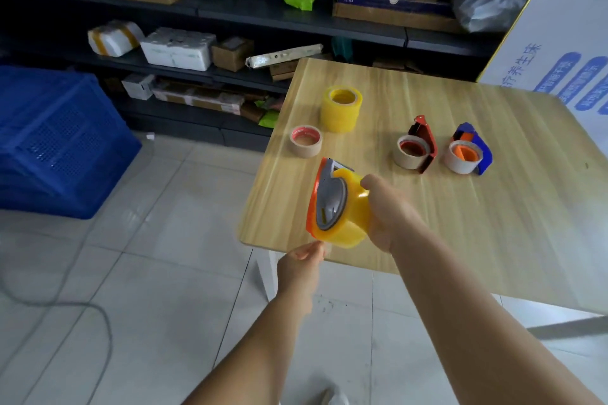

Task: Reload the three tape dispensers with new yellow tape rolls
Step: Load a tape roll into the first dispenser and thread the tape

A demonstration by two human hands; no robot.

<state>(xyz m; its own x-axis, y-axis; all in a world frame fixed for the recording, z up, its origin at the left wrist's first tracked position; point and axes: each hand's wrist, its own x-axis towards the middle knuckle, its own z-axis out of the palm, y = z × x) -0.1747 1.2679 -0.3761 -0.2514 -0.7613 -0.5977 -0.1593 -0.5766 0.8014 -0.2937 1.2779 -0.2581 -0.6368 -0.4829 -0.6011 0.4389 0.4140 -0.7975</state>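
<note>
Right hand (391, 217) grips the orange dispenser (324, 197), fingers hidden; left hand (301, 261) pinches tape.

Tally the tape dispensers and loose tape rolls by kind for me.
Dispensers: 3 (orange dispenser in right hand, red dispenser, blue dispenser)
Loose yellow roll stack: 1
Loose brown roll: 1
Total: 5

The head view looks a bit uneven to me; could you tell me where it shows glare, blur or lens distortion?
In the head view, a small bright glare spot sits on the yellow tape roll held in the right hand; the left hand at the tape's lower edge looks soft; the wide-angle lens bows the table edges and shelves; the shelving is dim, the floor evenly lit.
</note>
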